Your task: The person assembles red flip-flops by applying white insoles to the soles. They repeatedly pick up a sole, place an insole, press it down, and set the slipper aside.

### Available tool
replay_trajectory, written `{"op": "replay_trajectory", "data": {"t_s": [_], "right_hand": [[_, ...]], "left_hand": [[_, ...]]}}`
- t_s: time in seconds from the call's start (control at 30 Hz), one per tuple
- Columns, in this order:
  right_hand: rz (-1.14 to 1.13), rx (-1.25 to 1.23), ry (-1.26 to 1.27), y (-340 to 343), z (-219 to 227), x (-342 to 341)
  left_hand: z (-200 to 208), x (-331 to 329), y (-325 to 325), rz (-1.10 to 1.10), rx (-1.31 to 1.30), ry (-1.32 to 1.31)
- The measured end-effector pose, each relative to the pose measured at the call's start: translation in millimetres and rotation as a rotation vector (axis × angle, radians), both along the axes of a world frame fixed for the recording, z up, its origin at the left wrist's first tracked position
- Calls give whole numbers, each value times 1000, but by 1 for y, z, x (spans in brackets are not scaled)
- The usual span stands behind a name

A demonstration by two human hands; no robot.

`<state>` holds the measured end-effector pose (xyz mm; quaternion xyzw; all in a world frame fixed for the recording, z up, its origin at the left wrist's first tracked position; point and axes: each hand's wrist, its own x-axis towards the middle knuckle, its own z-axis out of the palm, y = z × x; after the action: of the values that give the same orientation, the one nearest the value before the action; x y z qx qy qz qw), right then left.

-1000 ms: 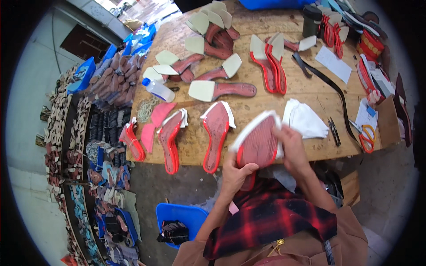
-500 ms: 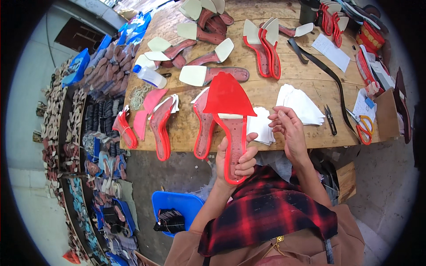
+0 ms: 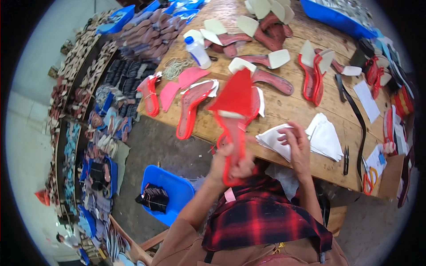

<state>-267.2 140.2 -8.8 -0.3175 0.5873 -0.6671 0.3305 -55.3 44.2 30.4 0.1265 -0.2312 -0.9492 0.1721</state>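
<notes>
My left hand [image 3: 231, 165] grips a red-edged shoe insole [image 3: 235, 133] by its heel end, above the table's front edge; both are blurred. A red, roughly triangular piece [image 3: 235, 95] covers its broad front. My right hand [image 3: 296, 144] is over the smaller stack of white cut pieces [image 3: 270, 141], fingers curved and somewhat apart. Whether the fingertips touch the top piece I cannot tell. A larger fan of white pieces [image 3: 325, 139] lies to the right of that hand. Behind the held insole, another red-edged insole [image 3: 256, 103] is partly hidden.
On the wooden table [image 3: 306, 117] lie red-edged insoles [image 3: 188, 113], pink pieces [image 3: 191, 77], a blue-capped bottle [image 3: 198, 53], a black strap [image 3: 361, 117], black snips [image 3: 346, 160] and orange-handled scissors [image 3: 369, 181]. A blue bin [image 3: 177, 195] stands on the floor. Crowded shelves [image 3: 84, 80] line the left.
The view has turned, so the table appears shifted and tilted. My right hand has come down over the smaller white stack. My left hand still holds the insole, now blurred by motion.
</notes>
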Motion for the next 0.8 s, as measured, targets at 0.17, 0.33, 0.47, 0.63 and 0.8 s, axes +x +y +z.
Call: {"op": "replay_trajectory", "data": {"t_s": [0.17,0.33,0.47,0.63,0.8], "right_hand": [[-141,83,-124,41,-6,-36],[-255,144,-157,77,-16,-50],[-331,178,-220,87,-9,-65],[-349,115,17,12,-12,-127],[-481,470,419,-74,-40,-206]], "left_hand": [[9,61,-124,860,-1292,-834],[-37,85,-183,618,-1487,-1268],[-49,59,-175,641,-1373,-1277],[-66,87,-179,699,-1399,-1160],[-43,60,-173,655,-1492,-1080]]}}
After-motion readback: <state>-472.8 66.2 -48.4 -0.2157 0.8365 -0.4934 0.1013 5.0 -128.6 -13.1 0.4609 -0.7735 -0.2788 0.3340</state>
